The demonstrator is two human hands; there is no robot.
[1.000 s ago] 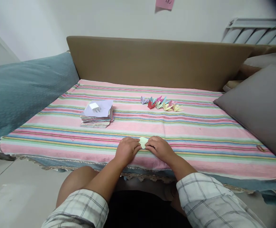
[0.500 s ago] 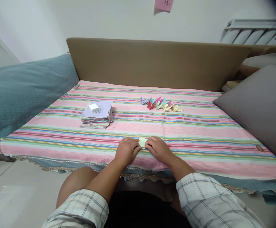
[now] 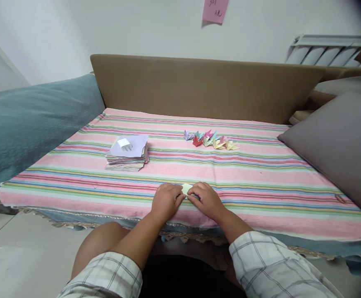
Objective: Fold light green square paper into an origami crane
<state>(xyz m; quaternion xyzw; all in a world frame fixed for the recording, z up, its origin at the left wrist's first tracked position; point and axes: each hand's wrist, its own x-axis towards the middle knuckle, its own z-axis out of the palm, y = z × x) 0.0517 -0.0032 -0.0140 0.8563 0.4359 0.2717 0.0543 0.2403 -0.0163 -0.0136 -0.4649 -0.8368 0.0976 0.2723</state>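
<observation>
A small piece of pale green folded paper [image 3: 186, 188] lies on the striped cloth between my hands, close to the front edge. My left hand [image 3: 167, 200] pinches its left side, with the thumb near the lower edge. On the other side, my right hand [image 3: 207, 200] grips the right part of the paper, fingers curled and closed. The fingers cover both ends of the paper, so its whole shape is hidden. Farther back sit several folded paper cranes [image 3: 208, 139] in red, purple, blue, pink, green and yellow.
A stack of square paper sheets [image 3: 129, 159] stands at left, a white plug adapter [image 3: 125, 144] on top. A grey cushion [image 3: 338, 145] leans at right. Behind is a brown backrest [image 3: 199, 87]; a blue armrest [image 3: 44, 120] bounds the left. A small brown object [image 3: 340, 199] lies near the cushion.
The view has tilted up slightly, so everything sits lower in the picture. My right fingers have shifted a little over the green paper, and less of it shows.
</observation>
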